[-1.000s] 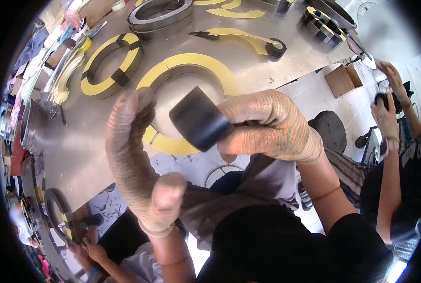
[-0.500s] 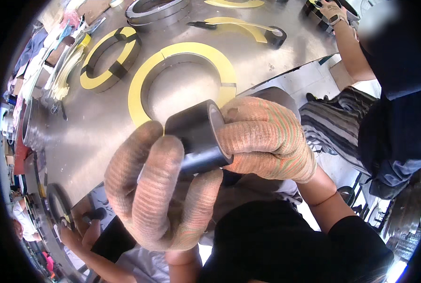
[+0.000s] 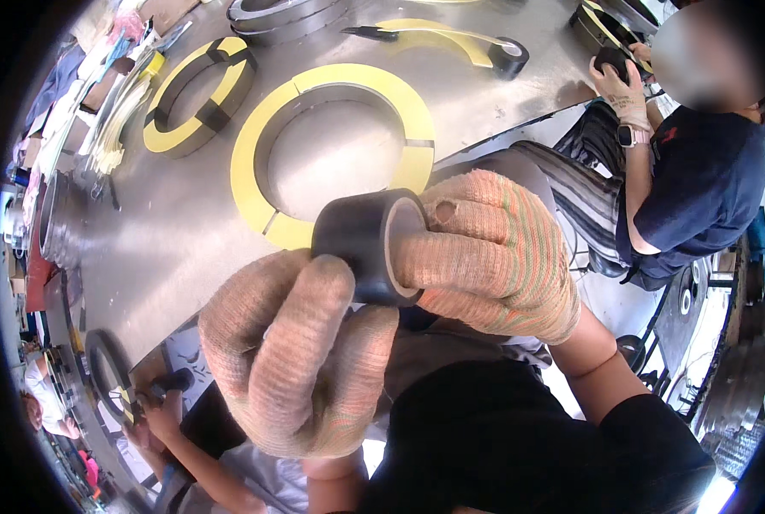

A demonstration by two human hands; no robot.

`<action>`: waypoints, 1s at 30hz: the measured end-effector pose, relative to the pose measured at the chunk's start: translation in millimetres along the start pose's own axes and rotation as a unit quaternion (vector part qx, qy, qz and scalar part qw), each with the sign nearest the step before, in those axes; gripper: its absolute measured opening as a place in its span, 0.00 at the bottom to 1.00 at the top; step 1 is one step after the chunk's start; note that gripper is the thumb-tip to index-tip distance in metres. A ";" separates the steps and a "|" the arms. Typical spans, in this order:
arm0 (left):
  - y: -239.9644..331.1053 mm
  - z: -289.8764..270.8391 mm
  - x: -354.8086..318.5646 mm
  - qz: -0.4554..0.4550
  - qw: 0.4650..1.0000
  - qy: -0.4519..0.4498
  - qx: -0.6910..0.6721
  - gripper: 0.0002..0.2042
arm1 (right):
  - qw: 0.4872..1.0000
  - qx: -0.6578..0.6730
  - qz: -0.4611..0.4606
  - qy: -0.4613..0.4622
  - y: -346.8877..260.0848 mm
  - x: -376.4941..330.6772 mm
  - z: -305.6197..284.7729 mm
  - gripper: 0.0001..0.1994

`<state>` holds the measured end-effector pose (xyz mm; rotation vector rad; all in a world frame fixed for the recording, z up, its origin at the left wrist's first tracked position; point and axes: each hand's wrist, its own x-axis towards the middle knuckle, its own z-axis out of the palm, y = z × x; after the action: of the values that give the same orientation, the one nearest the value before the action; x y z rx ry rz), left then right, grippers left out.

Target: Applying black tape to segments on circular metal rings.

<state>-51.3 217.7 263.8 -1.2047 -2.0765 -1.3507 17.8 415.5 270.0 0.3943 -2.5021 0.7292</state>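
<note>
A roll of black tape (image 3: 348, 236) is held in front of me, tilted, with its open core toward the right. My right hand (image 3: 507, 257), in a striped knit glove with a small hole, grips the roll with fingers inside the core. From the left, the curled, gloved fingers of my left hand (image 3: 301, 360) press against the tape's outer side; whether they pinch a loose end is hidden. Just beyond the roll lies a large flat yellow-faced ring (image 3: 250, 163) with seams across it, on the metal table (image 3: 151, 274).
Left of that ring lies a smaller yellow ring (image 3: 177, 140) bound with black tape. Grey rings (image 3: 288, 24) and a curved yellow piece (image 3: 455, 41) beside another black tape roll (image 3: 511, 56) lie farther back. A co-worker's gloved hand (image 3: 620, 96) is at far right; another person handles a black ring (image 3: 104, 368) at lower left.
The tape roll has turned, showing more of its core, and shifted slightly right. My left fingers have followed it. The co-worker at right has leaned back into view, now holding a black object.
</note>
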 end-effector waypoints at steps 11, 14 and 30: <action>-0.8 13.3 -2.3 -0.115 0.984 0.081 -0.108 0.27 | 1.000 -0.026 0.003 0.010 4.8 -4.5 1.8 0.16; 0.4 13.6 -3.5 -0.044 0.998 0.041 -0.004 0.26 | 0.999 -0.041 0.003 0.021 4.0 -5.8 2.6 0.16; 1.1 -1.4 12.8 0.037 0.981 -0.046 0.184 0.15 | 0.993 -0.115 -0.027 -0.004 8.2 -8.1 3.1 0.19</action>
<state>-57.7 222.4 274.0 -1.1844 -2.1955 -0.8408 20.1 421.5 259.9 0.3815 -2.5363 0.4120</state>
